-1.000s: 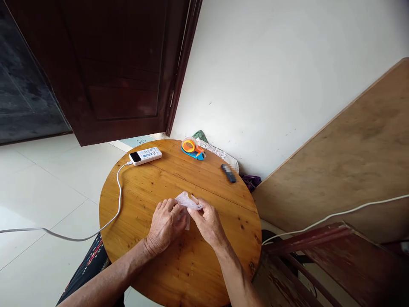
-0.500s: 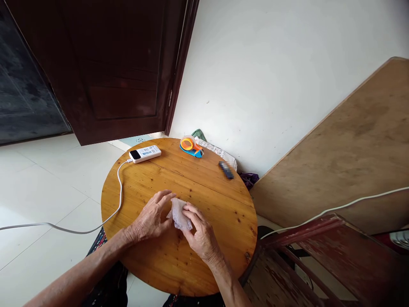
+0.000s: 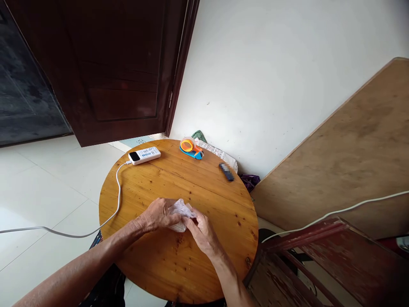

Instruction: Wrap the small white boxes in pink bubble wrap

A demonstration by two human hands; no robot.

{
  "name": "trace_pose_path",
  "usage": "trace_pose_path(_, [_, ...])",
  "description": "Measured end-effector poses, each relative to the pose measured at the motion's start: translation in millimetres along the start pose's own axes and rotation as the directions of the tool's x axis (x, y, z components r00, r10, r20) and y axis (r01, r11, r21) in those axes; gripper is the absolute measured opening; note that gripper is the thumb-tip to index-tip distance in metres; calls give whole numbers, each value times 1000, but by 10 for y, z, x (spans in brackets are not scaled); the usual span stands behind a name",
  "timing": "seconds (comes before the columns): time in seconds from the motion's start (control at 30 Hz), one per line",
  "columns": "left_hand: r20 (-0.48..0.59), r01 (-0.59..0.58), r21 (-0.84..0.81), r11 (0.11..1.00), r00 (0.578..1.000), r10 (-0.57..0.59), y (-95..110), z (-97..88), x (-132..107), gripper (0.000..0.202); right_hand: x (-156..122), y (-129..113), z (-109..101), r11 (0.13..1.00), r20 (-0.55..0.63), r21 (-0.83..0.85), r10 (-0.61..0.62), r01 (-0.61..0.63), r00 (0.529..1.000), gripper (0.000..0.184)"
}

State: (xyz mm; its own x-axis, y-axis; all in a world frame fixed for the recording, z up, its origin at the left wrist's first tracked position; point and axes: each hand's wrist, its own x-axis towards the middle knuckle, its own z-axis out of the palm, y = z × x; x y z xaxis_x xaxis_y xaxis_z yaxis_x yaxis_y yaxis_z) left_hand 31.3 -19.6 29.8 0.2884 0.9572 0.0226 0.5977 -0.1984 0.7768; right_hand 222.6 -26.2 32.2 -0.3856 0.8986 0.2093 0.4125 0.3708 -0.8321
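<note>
Between my hands, over the middle of the round wooden table (image 3: 143, 256), is a small bundle of translucent bubble wrap (image 3: 182, 208). My left hand (image 3: 161, 214) grips its left side, thumb in front and fingers behind. On the right side, my right hand (image 3: 202, 230) pinches the wrap with thumb and fingers. A bit of something pale and flat shows by the right fingertips. What lies inside the wrap is hidden.
At the table's back left lies a white device (image 3: 145, 155) with a white cable (image 3: 119, 187) running off leftward. An orange and blue tape dispenser (image 3: 191, 148) stands at the back. A dark blurred object (image 3: 226, 172) lies to the right. A red wooden chair (image 3: 319, 251) stands close by.
My left hand has moved right and closed on the bubble wrap, where before its fingers were spread beside it. The bundle has been turned and its upper part now folds between both hands.
</note>
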Motion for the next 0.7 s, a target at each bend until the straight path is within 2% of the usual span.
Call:
trace_pose_path(0.1, [-103, 158, 115, 981, 984, -146, 25, 17, 50, 23, 106, 64, 14, 979, 44, 146, 139, -144, 989, 24])
trace_pose_path(0.17, [-92, 179, 6, 984, 980, -178, 12, -7, 77, 27, 184, 143, 40, 963, 43, 190, 186, -191, 982, 29])
trace_pose_path(0.23, [17, 134, -223, 966, 991, -133, -23, -58, 81, 33, 257, 210, 50, 962, 43, 179, 201, -205, 979, 30])
trace_pose_path(0.33, [125, 69, -491, 868, 992, -8, -102, -101, 63, 48, 346, 242, 23, 977, 36, 100, 184, -186, 982, 25])
trace_pose_path(0.43, [132, 88, -648, 756, 991, -2, -184, -34, 66, 69, 428, 208, -17, 979, 29, 81, 184, -186, 983, 24])
trace_pose_path(0.53, [107, 100, -734, 672, 994, -31, -235, 80, 98, 87, 514, 174, -18, 958, 25, 191, 213, -214, 977, 26])
trace_pose_path(0.7, [59, 54, -788, 613, 998, -13, -264, 166, 128, 92, 613, 204, 50, 874, 2, 420, 267, -243, 964, 29])
